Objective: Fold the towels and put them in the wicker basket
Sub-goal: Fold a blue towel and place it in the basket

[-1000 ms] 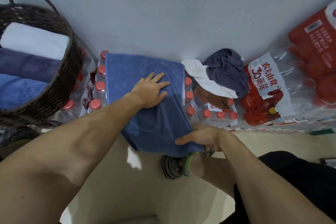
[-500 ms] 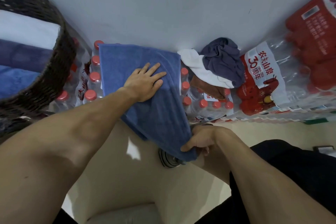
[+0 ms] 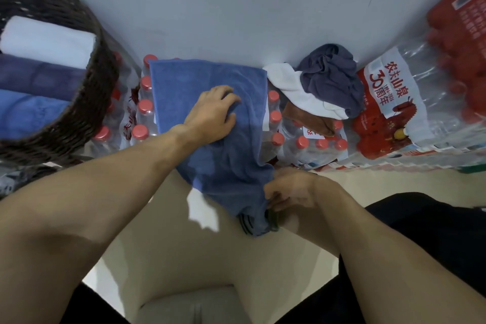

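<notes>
Head camera looks down past two bare forearms. Nearest, the right hand (image 3: 288, 189) pinches the hanging lower edge of the blue towel (image 3: 210, 113), fingers curled into the cloth just above a shoe (image 3: 248, 223); blur makes the exact grip hard to read. Further out, the left hand (image 3: 211, 113) rests on the towel's middle with fingers bent, seemingly bunching the fabric. The towel lies spread over red-capped water bottles (image 3: 143, 108) against the wall. To the right, a pile of unfolded towels (image 3: 320, 81), white, grey and brown, sits on more bottles. At far left, the wicker basket (image 3: 86, 102) holds rolled white, purple and blue towels.
</notes>
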### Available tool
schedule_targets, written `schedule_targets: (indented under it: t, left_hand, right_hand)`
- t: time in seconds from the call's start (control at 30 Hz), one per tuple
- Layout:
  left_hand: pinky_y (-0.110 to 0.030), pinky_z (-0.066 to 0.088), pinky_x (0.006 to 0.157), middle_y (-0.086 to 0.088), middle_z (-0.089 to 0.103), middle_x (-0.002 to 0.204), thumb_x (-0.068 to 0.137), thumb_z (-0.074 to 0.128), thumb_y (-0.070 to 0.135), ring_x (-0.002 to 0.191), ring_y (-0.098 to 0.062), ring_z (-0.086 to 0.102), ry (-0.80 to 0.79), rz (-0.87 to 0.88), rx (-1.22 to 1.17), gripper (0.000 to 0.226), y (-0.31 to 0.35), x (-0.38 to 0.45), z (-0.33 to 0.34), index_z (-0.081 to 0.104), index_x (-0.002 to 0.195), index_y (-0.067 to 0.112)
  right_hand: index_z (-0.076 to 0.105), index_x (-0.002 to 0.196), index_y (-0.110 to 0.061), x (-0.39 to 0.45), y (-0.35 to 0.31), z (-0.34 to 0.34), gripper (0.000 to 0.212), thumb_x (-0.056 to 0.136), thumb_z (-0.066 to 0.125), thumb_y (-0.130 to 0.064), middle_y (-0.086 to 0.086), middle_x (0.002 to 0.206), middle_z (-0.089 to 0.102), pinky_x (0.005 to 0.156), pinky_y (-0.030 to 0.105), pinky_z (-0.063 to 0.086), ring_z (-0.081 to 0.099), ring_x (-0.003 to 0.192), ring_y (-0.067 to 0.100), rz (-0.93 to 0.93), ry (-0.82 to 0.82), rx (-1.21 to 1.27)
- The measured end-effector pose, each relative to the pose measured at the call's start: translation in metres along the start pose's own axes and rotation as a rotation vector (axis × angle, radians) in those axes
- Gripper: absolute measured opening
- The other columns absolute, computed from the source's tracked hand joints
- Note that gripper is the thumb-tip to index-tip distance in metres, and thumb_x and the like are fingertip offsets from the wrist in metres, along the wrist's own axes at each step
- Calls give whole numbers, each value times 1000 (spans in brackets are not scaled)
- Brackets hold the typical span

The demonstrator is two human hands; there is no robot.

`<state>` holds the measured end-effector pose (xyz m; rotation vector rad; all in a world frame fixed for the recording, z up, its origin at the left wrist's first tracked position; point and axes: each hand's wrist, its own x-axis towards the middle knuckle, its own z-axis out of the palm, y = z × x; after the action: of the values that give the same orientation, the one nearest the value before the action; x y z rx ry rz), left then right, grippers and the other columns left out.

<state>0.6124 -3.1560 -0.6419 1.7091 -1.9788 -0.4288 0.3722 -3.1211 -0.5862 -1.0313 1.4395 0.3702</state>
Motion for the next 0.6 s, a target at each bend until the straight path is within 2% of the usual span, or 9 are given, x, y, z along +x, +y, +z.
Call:
schedule_targets:
  t: [0.03,0.07,0.13,0.2,0.27,0.33,0.43,0.53,0.6]
  left_hand:
    - [-38,42,92,-5,61,111,88,56,16,106,-28,57,101,3,-83,21,9,-6,-5,65,106,13]
    - [-36,46,80,3,63,92,85,56,15,88,-23,60,123,-30,-171,11,20,-13,-10,65,91,16]
    - [-33,48,63,8,61,68,85,54,22,65,-17,57,-31,-140,-295,12,44,-20,-17,59,75,18]
    - [-35,48,56,1,61,60,91,53,39,56,-19,57,-249,-206,-317,36,67,-21,-19,57,69,10]
    - [-35,56,56,-10,67,64,91,44,63,55,-25,65,-456,-309,-379,62,85,-18,-22,61,75,5]
    - [-37,61,64,-16,71,75,86,43,74,64,-26,70,-550,-361,-439,72,92,-14,-31,63,86,5]
    - [-34,57,71,-14,70,89,78,70,59,72,-15,64,-531,-269,-456,48,86,-11,-47,66,90,12]
    - [-31,55,68,-10,59,78,73,83,36,69,-17,57,-451,-357,-686,36,87,-8,-64,67,91,9]
    - [-28,51,66,-4,58,71,75,83,29,66,-16,54,-408,-393,-661,36,90,-1,-76,68,94,4]
  right_hand:
    - [66,93,-6,-1,-4,1,14,84,62,4,10,78,74,77,38,60,72,80,26,-22,6,32]
    - [65,95,-5,-2,-8,3,15,85,60,5,12,81,73,80,40,60,71,81,28,-40,20,76]
    - [64,99,-6,-4,-19,4,17,88,55,2,16,90,70,80,45,59,69,86,32,-76,48,184]
    - [63,100,-6,-7,-32,3,19,89,48,1,16,91,69,72,46,60,68,83,32,-124,85,315]
    - [65,96,-6,-10,-44,-1,24,92,42,2,12,83,72,64,42,61,71,74,27,-195,129,411]
    - [67,92,-3,-13,-55,-6,25,95,42,1,10,74,75,58,36,60,73,66,22,-228,148,479]
    - [65,88,6,-22,-72,-20,23,97,44,4,13,71,72,55,31,61,71,55,18,-206,105,588]
    - [59,91,8,-39,-97,-33,23,102,39,2,12,63,71,58,30,60,69,49,15,-201,27,570]
    - [56,91,4,-53,-117,-40,21,103,41,-4,11,63,70,63,31,59,69,53,15,-170,59,370]
